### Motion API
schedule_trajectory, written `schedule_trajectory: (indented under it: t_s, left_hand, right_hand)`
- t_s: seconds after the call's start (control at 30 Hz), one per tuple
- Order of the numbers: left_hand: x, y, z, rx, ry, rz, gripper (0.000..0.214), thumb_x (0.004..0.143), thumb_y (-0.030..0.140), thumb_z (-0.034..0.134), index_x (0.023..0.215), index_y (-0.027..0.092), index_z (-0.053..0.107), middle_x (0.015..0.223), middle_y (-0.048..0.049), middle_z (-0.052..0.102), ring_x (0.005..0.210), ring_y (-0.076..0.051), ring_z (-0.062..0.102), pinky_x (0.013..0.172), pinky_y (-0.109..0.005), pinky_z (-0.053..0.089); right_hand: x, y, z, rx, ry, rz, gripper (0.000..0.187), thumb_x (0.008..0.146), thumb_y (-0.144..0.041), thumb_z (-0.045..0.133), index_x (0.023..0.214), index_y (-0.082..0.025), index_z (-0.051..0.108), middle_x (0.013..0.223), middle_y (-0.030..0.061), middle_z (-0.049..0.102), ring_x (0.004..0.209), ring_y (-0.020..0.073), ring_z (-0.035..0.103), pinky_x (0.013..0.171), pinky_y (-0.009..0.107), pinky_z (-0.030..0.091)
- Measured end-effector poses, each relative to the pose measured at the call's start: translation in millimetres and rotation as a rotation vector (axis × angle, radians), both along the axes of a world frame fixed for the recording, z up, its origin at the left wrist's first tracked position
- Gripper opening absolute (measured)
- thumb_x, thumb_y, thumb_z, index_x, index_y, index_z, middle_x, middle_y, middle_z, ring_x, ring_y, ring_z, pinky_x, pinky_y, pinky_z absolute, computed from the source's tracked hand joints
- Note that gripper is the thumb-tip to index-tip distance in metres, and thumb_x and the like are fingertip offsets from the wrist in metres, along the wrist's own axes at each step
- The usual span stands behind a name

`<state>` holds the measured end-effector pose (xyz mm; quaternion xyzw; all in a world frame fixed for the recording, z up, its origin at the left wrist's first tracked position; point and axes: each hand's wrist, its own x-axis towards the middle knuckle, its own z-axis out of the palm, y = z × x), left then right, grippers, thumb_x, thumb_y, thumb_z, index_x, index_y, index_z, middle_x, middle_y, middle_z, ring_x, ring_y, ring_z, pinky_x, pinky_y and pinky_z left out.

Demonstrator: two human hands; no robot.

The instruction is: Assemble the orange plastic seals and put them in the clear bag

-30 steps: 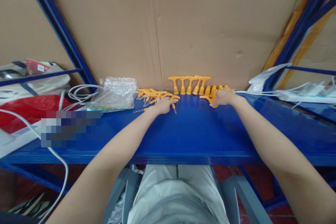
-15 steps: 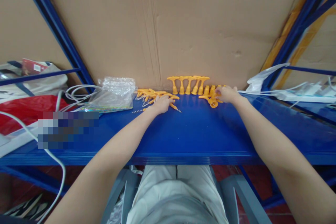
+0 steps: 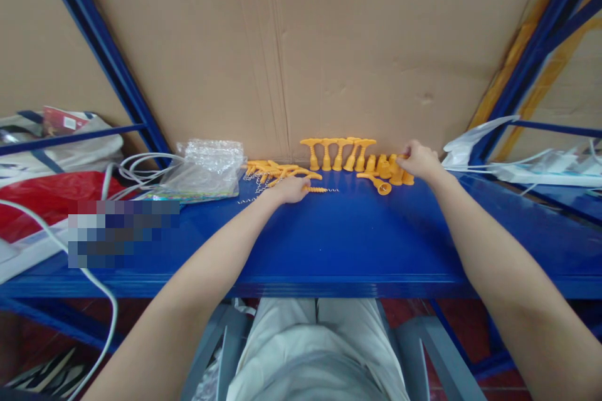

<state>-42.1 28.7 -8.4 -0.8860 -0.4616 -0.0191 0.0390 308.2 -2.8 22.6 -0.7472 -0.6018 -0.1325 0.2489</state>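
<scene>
My left hand [image 3: 291, 188] lies closed on the blue shelf [image 3: 348, 244], gripping an orange screw-shaped plastic piece with a wire spring tip [image 3: 318, 189]. Behind it lies a heap of similar orange pieces [image 3: 273, 170]. My right hand [image 3: 420, 160] is pinched on one of the small orange cone-shaped caps [image 3: 395, 172] in a cluster at the back. One orange cap [image 3: 380, 185] lies on its side in front of that cluster. A row of upright orange T-shaped handles [image 3: 337, 151] stands against the cardboard between my hands.
A brown cardboard sheet [image 3: 329, 44] backs the shelf. A clear plastic bag [image 3: 207, 166] and white cables [image 3: 136, 166] lie at the left, a red bag [image 3: 42, 194] beyond them. White bags and cables [image 3: 517, 166] sit at the right. Blue rack posts [image 3: 108, 56] frame both sides.
My left hand has drawn one screw piece out of the heap toward the right. My right hand has moved right and back, from the fallen cap to the cluster of caps.
</scene>
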Motion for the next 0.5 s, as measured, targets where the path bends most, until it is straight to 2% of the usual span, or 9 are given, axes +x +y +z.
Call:
schedule_trajectory:
  t_s: [0.1,0.2,0.37,0.5]
  left_hand:
    - [1.8,-1.6,-1.0,0.017,-0.002,0.020,0.039,0.097,0.028,0.040,0.132,0.022,0.056,0.134,-0.0123,0.066,0.118,-0.027,0.064,0.099,-0.040,0.049]
    - [2.7,-1.1,-2.7,0.013,-0.019,0.024,0.037,0.098,0.026,0.038,0.131,0.020,0.054,0.132,-0.0135,0.066,0.118,-0.027,0.064,0.099,-0.040,0.049]
    - [3.7,0.9,-5.4,0.035,-0.095,0.038,0.032,0.096,0.024,0.040,0.123,0.018,0.058,0.129,-0.0148,0.067,0.118,-0.027,0.064,0.100,-0.040,0.048]
    - [5.1,0.3,-5.6,0.100,-0.147,0.030,0.030,0.096,0.023,0.040,0.119,0.017,0.058,0.125,-0.0147,0.068,0.116,-0.027,0.065,0.100,-0.041,0.049]
  right_hand:
    - [-0.6,-0.1,3.8,0.163,0.127,0.068,0.038,0.083,-0.030,0.051,0.117,-0.013,0.057,0.104,0.0173,0.070,0.094,0.0293,0.065,0.080,0.039,0.049]
    - [-13.5,3.0,0.1,0.175,0.178,0.223,0.035,0.084,-0.030,0.054,0.115,-0.014,0.057,0.105,0.0157,0.070,0.091,0.0255,0.066,0.078,0.035,0.050]
    - [-53.2,8.2,-21.8,-0.058,0.242,0.492,0.027,0.080,-0.025,0.064,0.105,-0.017,0.060,0.095,0.0081,0.071,0.082,0.0186,0.066,0.074,0.030,0.052]
    - [-77.9,5.7,-38.8,-0.249,0.209,0.611,0.013,0.077,-0.028,0.070,0.080,-0.018,0.062,0.074,0.0009,0.068,0.072,0.0176,0.064,0.069,0.028,0.051]
